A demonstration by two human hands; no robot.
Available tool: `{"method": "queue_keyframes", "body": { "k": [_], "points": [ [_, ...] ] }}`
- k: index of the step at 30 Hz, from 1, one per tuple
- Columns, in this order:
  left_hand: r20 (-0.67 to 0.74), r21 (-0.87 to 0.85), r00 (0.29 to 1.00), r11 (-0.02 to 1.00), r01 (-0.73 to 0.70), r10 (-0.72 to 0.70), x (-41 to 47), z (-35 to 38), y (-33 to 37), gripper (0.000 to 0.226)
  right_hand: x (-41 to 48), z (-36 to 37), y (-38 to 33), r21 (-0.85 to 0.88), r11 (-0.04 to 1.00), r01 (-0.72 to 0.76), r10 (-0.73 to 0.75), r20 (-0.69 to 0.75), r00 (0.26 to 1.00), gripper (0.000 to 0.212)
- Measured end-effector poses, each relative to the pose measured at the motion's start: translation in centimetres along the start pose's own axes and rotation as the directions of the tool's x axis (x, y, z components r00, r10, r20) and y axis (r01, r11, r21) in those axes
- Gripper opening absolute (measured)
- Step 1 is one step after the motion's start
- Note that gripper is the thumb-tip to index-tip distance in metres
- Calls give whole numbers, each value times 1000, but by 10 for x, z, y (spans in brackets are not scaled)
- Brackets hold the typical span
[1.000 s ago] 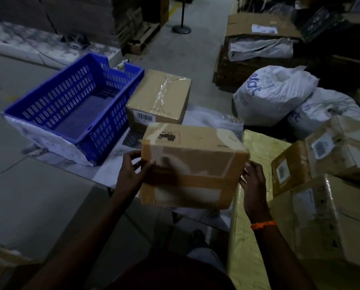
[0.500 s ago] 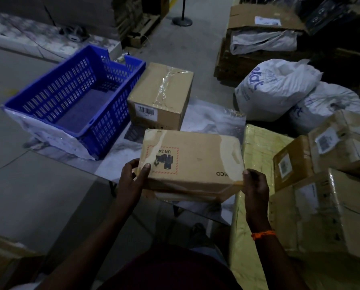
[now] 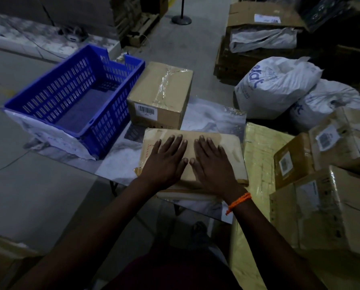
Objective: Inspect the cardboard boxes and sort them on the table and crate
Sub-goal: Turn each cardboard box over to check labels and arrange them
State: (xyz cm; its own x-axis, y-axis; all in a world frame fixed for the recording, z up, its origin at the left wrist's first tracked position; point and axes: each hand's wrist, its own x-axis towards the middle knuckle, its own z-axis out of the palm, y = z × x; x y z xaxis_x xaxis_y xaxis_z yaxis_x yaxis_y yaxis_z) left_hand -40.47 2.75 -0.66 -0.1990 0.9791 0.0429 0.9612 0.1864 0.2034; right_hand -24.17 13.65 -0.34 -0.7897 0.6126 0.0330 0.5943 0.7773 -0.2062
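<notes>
1. Both hands lie flat: my left hand (image 3: 164, 164) and right hand (image 3: 212, 164) rest palm down, side by side, on top of the flat cardboard box (image 3: 227, 147). The fingers are straight and slightly spread, and they grip nothing.
2. That flat cardboard box lies on the near part of the tabletop (image 3: 206, 116), with its near end at the tabletop's near edge. A red dashed marking shows on its top, just left of my left hand.
3. Just beyond it, on the far side, stands a taller taped box (image 3: 160, 95). It has a barcode label on its near face and clear tape across its top. Whether the two boxes touch, I cannot tell.
4. Just left of the taped box, the blue crate (image 3: 55, 88) sits on the left end of the tabletop. A white plastic sheet (image 3: 49, 137) lies under its near side.
5. An orange thread band (image 3: 238, 203) circles my right wrist.
6. To the right, a yellow-wrapped package (image 3: 258, 155) lies just beside the flat cardboard box. Labelled stacked boxes (image 3: 342, 206) stand further right.
7. At far right, white sacks (image 3: 279, 86) with blue lettering sit together.
</notes>
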Motion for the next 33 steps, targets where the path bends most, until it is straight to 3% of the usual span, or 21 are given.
{"method": "queue_keyframes", "body": {
  "k": [5, 13, 18, 25, 30, 33],
  "points": [
    [28, 17, 999, 1000, 15, -15, 1, 1, 2, 70, 0, 1, -1, -26, 1000, -5, 6, 40, 999, 75],
    [119, -11, 993, 1000, 29, -28, -7, -15, -4, 88, -8, -9, 4, 79, 996, -45, 41, 47, 998, 85],
    [58, 22, 997, 999, 41, -43, -45, -7, -21, 77, -46, -4, 26, 63, 993, -101, 105, -56, 993, 81],
    [22, 28, 1000, 1000, 10, -11, -58, -2, -20, 74, -72, 16, 24, -58, 997, -59, 45, -229, 972, 71],
    [34, 14, 999, 1000, 12, -13, -54, -4, -21, 76, -66, 13, 26, -48, 997, -58, 49, -166, 985, 73],
    [27, -73, 999, 996, 49, -47, -50, -7, -22, 78, -58, 3, 34, 87, 995, -52, 62, -120, 991, 71]
  ]
}}
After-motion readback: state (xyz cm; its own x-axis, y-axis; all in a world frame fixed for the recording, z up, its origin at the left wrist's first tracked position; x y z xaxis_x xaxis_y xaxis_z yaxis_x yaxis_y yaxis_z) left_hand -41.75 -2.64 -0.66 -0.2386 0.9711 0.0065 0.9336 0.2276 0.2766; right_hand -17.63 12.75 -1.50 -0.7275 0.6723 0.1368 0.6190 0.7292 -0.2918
